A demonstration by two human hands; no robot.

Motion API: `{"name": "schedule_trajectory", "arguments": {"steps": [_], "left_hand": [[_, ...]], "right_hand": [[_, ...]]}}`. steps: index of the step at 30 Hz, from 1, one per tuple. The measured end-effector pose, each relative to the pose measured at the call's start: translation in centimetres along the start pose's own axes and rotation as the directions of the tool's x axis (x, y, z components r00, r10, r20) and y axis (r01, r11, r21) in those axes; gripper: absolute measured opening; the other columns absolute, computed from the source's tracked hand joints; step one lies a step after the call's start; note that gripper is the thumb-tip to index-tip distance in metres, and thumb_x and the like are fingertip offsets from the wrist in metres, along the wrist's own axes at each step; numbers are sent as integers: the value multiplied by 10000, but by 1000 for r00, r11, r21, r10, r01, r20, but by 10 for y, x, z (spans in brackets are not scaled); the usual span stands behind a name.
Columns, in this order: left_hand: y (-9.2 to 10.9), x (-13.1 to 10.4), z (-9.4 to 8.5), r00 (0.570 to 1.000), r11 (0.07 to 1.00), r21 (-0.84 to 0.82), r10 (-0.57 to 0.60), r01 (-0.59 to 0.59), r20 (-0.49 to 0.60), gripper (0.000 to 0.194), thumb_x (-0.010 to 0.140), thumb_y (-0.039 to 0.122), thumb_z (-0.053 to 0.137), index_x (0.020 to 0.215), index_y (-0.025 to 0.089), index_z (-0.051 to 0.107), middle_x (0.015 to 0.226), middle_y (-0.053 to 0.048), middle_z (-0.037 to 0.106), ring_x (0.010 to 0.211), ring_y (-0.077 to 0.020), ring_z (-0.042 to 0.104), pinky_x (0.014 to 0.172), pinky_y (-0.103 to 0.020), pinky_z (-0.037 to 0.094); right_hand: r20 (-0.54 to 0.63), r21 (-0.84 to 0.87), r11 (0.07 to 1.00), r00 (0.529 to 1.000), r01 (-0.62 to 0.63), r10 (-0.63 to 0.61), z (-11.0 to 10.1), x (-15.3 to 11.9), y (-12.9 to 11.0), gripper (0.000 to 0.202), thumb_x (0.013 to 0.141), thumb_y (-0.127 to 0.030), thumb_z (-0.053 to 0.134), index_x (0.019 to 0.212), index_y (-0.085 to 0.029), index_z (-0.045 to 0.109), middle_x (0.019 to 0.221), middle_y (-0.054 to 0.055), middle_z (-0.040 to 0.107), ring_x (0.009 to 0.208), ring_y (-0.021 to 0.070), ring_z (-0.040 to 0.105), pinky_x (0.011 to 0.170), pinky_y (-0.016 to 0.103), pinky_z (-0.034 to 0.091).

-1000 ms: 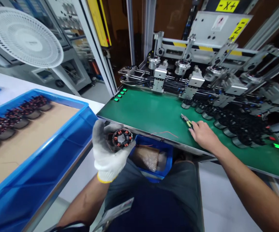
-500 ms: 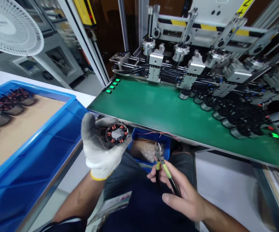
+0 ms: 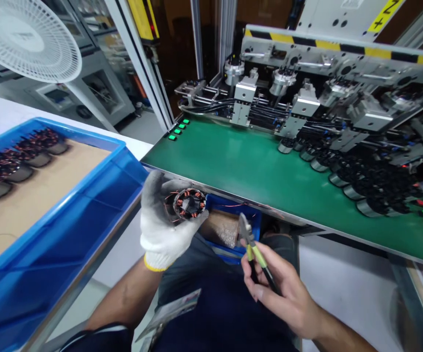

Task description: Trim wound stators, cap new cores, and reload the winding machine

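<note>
In my gloved left hand (image 3: 169, 222) I hold a motor stator (image 3: 191, 203), a black ring wound with copper coils, its round opening turned up towards me. Loose copper wire sticks out on its left side. My bare right hand (image 3: 279, 283) grips a pair of cutting pliers (image 3: 257, 254) with yellow and black handles, jaws pointing up and away from me. The pliers are to the right of the stator, apart from it. Below and between the two hands is a small blue bin (image 3: 255, 227) with light scraps at its bottom and thin copper wire over its far edge.
A green work surface (image 3: 226, 161) spans the front, with several finished-looking stators (image 3: 368, 188) crowded at its right. Behind it stands a machine with metal clamps (image 3: 246, 93). At left, a large blue tray (image 3: 97, 195) holds several copper-wound stators (image 3: 20, 168). A white fan (image 3: 31, 39) stands beyond.
The pliers' handles have come closer together as my right fingers curl in. The stator has tilted slightly in my left hand. The whole view has shifted a little.
</note>
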State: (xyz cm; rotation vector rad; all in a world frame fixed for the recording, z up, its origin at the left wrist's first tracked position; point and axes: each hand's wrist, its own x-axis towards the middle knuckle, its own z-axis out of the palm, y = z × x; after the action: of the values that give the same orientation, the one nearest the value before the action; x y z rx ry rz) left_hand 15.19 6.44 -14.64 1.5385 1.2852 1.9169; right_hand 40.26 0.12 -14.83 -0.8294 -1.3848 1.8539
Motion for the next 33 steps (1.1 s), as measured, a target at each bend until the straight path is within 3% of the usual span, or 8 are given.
{"name": "schedule_trajectory", "arguments": {"steps": [4,7,12,18,21,26,29,33], "left_hand": [[-8,5,-5,988,982,-183,-21,49,154,985,687,164,859,1527,366,385,1158,-47,704,1040,-237,706,925,-412,614],[-11,6,-8,929,961,-253,-8,109,370,981,701,172,811,1551,335,348,1173,-56,709,1056,-248,710,924,-399,610],[0,-5,-8,848,990,-73,-63,119,527,1085,645,60,656,1605,333,231,1222,-70,714,1077,-267,716,951,-434,609],[10,-10,-16,784,969,230,-209,87,585,1131,574,52,666,1599,318,268,1241,-96,732,1009,-322,746,856,-454,647],[10,-10,-19,797,960,276,-202,46,570,1074,612,119,701,1594,278,296,1252,-107,727,1016,-320,748,890,-437,634],[9,-11,-17,823,965,262,-127,-28,554,1014,614,149,704,1566,286,380,1162,-77,762,884,-296,770,745,-376,659],[7,-14,-17,839,969,247,-115,-24,532,1002,624,117,682,1565,287,381,1214,-81,742,961,-295,763,831,-401,659],[6,-14,-17,859,995,99,-53,3,509,1051,663,73,685,1597,330,278,1200,-87,739,1058,-291,741,902,-427,650]], "right_hand": [[-70,-224,966,987,128,-147,-29,2,-31,557,990,-326,615,1506,-370,410,1342,86,560,1111,200,625,985,347,517],[-33,-385,905,977,180,-208,-38,18,-68,543,971,-220,597,1484,-324,454,1316,94,602,1109,200,638,989,345,534],[93,-408,896,985,173,-147,-18,58,-108,563,874,-157,621,1419,-214,495,1273,120,649,1073,204,662,945,370,573],[190,-366,920,979,137,-70,6,78,-109,643,811,-134,613,1438,-164,472,1289,147,654,1139,235,660,956,398,576],[173,-367,920,982,136,-76,12,74,-107,667,807,-106,608,1455,-162,464,1321,155,639,1116,221,667,955,376,579],[239,-410,895,968,176,-81,22,69,-104,720,796,-61,585,1494,-189,463,1322,125,654,1114,223,681,995,380,567],[275,-427,880,957,206,-91,26,63,-104,748,771,-41,599,1491,-218,494,1380,116,625,1196,260,644,1076,433,512],[179,-197,980,982,-17,53,25,45,-101,585,880,-150,602,1449,-260,518,1390,132,585,1121,245,637,946,415,552]]}}
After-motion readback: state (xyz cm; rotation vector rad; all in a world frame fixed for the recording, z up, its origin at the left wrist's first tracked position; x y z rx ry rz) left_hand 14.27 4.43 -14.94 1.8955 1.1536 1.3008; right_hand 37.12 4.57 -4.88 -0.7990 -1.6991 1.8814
